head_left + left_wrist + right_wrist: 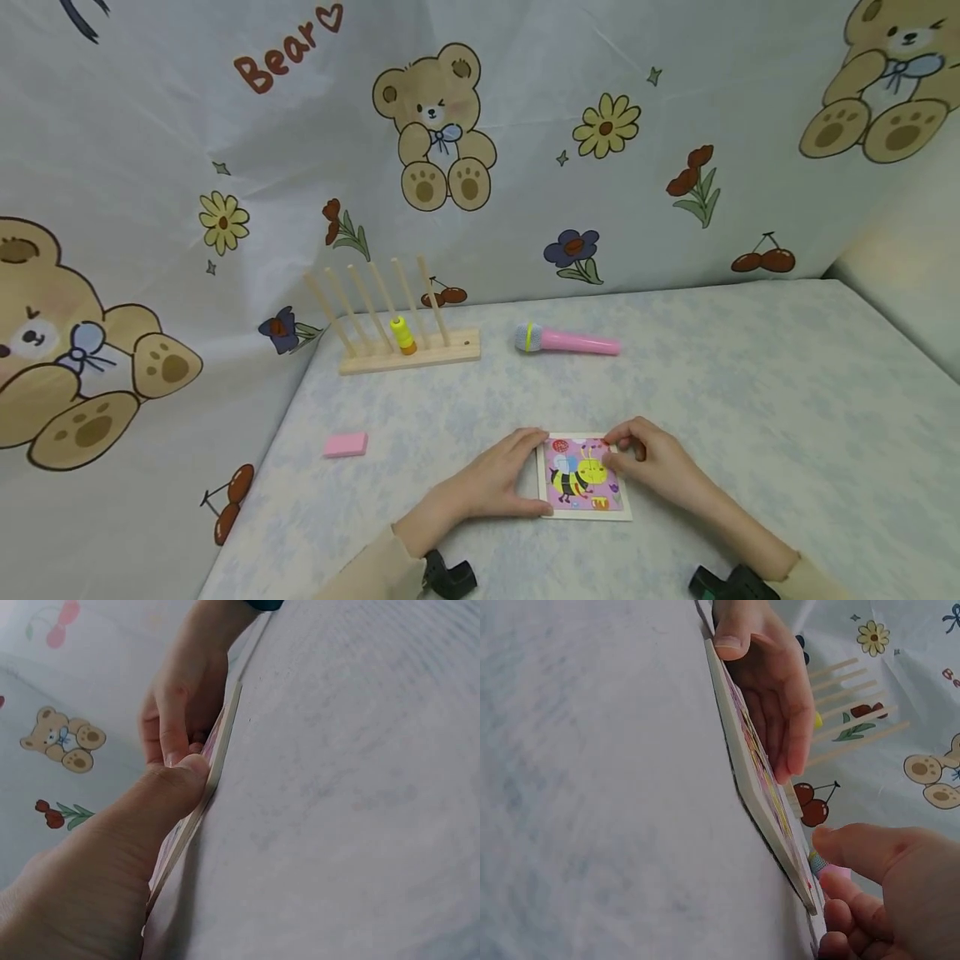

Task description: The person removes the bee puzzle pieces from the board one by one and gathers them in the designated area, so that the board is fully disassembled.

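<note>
A small square picture puzzle (584, 506) in a pale frame lies on the table, showing a yellow and black bee on pink. My left hand (498, 479) holds its left side, with the index finger at the far corner and the thumb at the near one. In the left wrist view the thumb (196, 766) lies against the board's edge. My right hand (654, 461) is at the far right corner, bent index finger and thumb touching the picture there. From the right wrist, a gap shows between that thumb (832, 841) and index finger, with nothing pinched in it.
Behind the puzzle lies a pink toy microphone (577, 342). A wooden peg rack (450, 346) stands back left, with yellow and orange beads (402, 333) on one peg. A pink block (345, 445) is at left. A bear-print cloth (510, 167) hangs behind the table.
</note>
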`<state>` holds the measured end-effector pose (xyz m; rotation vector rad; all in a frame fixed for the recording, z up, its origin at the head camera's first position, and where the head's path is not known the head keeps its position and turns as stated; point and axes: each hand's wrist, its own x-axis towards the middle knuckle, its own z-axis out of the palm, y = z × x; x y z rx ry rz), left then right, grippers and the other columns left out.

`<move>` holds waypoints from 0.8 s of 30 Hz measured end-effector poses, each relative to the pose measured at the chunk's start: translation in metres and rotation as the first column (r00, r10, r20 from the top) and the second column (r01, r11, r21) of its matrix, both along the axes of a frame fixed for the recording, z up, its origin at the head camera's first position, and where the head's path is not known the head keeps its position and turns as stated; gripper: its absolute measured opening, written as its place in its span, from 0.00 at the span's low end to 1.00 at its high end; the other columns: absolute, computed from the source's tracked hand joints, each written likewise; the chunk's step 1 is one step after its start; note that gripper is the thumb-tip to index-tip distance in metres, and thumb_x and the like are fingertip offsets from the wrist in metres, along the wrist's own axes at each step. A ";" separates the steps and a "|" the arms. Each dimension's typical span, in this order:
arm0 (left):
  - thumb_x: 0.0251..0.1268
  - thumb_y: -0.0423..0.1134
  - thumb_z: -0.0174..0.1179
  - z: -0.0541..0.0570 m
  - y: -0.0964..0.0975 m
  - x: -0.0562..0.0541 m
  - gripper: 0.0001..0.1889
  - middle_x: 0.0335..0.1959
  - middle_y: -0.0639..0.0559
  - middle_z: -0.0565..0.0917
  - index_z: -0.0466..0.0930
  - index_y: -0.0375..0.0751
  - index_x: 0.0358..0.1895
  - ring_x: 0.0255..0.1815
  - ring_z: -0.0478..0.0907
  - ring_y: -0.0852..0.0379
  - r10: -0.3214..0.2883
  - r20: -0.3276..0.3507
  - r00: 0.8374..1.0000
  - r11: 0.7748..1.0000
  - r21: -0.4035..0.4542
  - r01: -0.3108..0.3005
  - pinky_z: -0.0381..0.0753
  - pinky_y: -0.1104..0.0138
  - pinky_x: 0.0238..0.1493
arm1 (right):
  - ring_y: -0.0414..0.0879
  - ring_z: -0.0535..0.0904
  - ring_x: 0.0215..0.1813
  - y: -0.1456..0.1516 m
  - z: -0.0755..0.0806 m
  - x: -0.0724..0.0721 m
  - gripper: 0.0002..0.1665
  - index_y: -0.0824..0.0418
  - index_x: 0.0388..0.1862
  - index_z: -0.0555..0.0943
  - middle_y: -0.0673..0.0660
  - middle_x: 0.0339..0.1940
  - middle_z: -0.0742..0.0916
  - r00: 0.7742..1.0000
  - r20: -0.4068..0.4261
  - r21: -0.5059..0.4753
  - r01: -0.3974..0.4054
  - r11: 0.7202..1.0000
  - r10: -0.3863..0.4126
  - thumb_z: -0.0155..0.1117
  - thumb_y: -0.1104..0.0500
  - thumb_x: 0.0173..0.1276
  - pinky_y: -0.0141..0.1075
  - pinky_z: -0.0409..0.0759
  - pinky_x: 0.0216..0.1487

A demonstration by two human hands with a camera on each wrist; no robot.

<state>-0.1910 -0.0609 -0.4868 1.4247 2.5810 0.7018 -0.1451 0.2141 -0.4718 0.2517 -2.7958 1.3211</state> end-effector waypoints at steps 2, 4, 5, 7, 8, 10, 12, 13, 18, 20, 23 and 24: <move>0.54 0.65 0.61 0.000 -0.001 0.001 0.49 0.69 0.51 0.60 0.53 0.40 0.72 0.69 0.57 0.60 0.002 0.013 1.000 1.000 -0.003 -0.002 0.58 0.67 0.67 | 0.41 0.65 0.27 -0.001 -0.001 0.001 0.17 0.60 0.41 0.81 0.50 0.31 0.75 1.000 -0.017 0.006 -0.011 1.000 0.011 0.73 0.54 0.56 0.31 0.64 0.23; 0.54 0.66 0.60 0.000 -0.001 0.002 0.49 0.69 0.51 0.60 0.53 0.40 0.72 0.69 0.57 0.59 -0.002 0.025 1.000 1.000 -0.003 0.002 0.58 0.67 0.67 | 0.40 0.65 0.27 -0.002 -0.002 0.002 0.18 0.61 0.41 0.80 0.50 0.31 0.75 0.999 -0.041 0.029 -0.020 0.999 0.021 0.74 0.54 0.55 0.30 0.65 0.23; 0.54 0.66 0.60 0.001 -0.001 0.002 0.49 0.69 0.51 0.60 0.53 0.40 0.72 0.69 0.57 0.59 -0.005 0.027 1.000 1.000 -0.003 0.005 0.58 0.67 0.67 | 0.39 0.65 0.27 -0.003 -0.002 0.003 0.19 0.61 0.41 0.80 0.50 0.31 0.75 0.998 -0.060 0.046 -0.021 0.999 0.024 0.75 0.54 0.54 0.30 0.65 0.24; 0.54 0.65 0.60 0.001 -0.001 0.001 0.49 0.68 0.50 0.60 0.53 0.39 0.72 0.69 0.57 0.59 -0.013 0.019 1.000 1.000 -0.005 0.013 0.58 0.67 0.67 | 0.39 0.65 0.27 -0.004 -0.002 0.003 0.19 0.60 0.41 0.80 0.49 0.32 0.75 0.994 -0.098 0.078 -0.030 0.997 0.037 0.75 0.54 0.53 0.29 0.65 0.25; 0.54 0.65 0.60 0.002 -0.002 0.001 0.49 0.68 0.50 0.60 0.53 0.39 0.72 0.69 0.57 0.59 -0.015 0.011 1.000 1.000 -0.005 0.015 0.58 0.67 0.67 | 0.38 0.65 0.28 -0.004 -0.002 0.003 0.19 0.60 0.41 0.80 0.49 0.33 0.75 0.992 -0.117 0.096 -0.037 0.995 0.049 0.75 0.53 0.53 0.29 0.65 0.25; 0.54 0.64 0.61 0.004 -0.003 -0.001 0.48 0.68 0.49 0.61 0.54 0.38 0.71 0.68 0.57 0.59 -0.016 -0.012 1.000 1.000 -0.005 0.016 0.58 0.67 0.67 | 0.38 0.65 0.28 -0.005 -0.001 0.001 0.18 0.58 0.40 0.81 0.48 0.34 0.76 0.986 -0.152 0.130 -0.051 0.990 0.070 0.75 0.52 0.54 0.29 0.66 0.26; 0.54 0.64 0.62 0.005 -0.003 -0.003 0.48 0.68 0.49 0.61 0.54 0.38 0.71 0.68 0.57 0.58 -0.014 -0.028 1.000 1.000 -0.004 0.014 0.59 0.67 0.66 | 0.38 0.68 0.31 -0.006 0.001 -0.001 0.18 0.57 0.40 0.82 0.47 0.36 0.76 0.980 -0.181 0.169 -0.056 0.984 0.087 0.75 0.51 0.54 0.30 0.69 0.29; 0.54 0.63 0.62 0.006 -0.003 -0.004 0.48 0.68 0.49 0.61 0.54 0.38 0.71 0.68 0.57 0.58 -0.013 -0.031 0.999 1.000 -0.003 0.013 0.59 0.67 0.66 | 0.38 0.68 0.32 -0.007 0.001 -0.002 0.17 0.56 0.40 0.82 0.46 0.36 0.77 0.978 -0.190 0.191 -0.055 0.980 0.092 0.74 0.51 0.54 0.31 0.71 0.31; 0.54 0.64 0.62 0.005 -0.003 -0.005 0.48 0.69 0.50 0.60 0.54 0.40 0.72 0.69 0.57 0.59 -0.006 -0.010 1.000 1.000 -0.007 0.006 0.59 0.66 0.66 | 0.38 0.72 0.36 -0.007 0.004 -0.003 0.18 0.56 0.40 0.82 0.46 0.37 0.78 0.980 -0.179 0.276 -0.037 0.960 0.089 0.75 0.51 0.54 0.38 0.77 0.39; 0.54 0.64 0.61 0.004 -0.002 -0.003 0.48 0.69 0.51 0.60 0.54 0.40 0.72 0.69 0.57 0.59 -0.006 0.006 1.000 1.000 -0.010 0.006 0.59 0.67 0.66 | 0.38 0.72 0.37 -0.007 0.004 -0.001 0.18 0.56 0.40 0.82 0.46 0.37 0.78 0.982 -0.171 0.298 -0.031 0.954 0.086 0.75 0.51 0.54 0.39 0.78 0.39; 0.55 0.65 0.60 0.003 -0.002 -0.001 0.47 0.69 0.52 0.60 0.55 0.41 0.71 0.69 0.56 0.60 -0.011 0.016 1.000 1.000 -0.016 0.012 0.59 0.67 0.66 | 0.38 0.72 0.36 -0.008 0.003 0.003 0.18 0.56 0.40 0.82 0.45 0.37 0.78 0.982 -0.172 0.307 -0.024 0.951 0.081 0.75 0.51 0.53 0.38 0.77 0.38; 0.55 0.66 0.59 0.003 -0.002 0.000 0.47 0.68 0.51 0.60 0.55 0.41 0.71 0.69 0.57 0.60 -0.013 0.014 1.000 1.000 -0.017 0.013 0.59 0.67 0.66 | 0.38 0.72 0.36 -0.009 0.003 0.004 0.17 0.56 0.40 0.82 0.45 0.37 0.78 0.981 -0.175 0.310 -0.025 0.951 0.083 0.75 0.51 0.53 0.38 0.77 0.38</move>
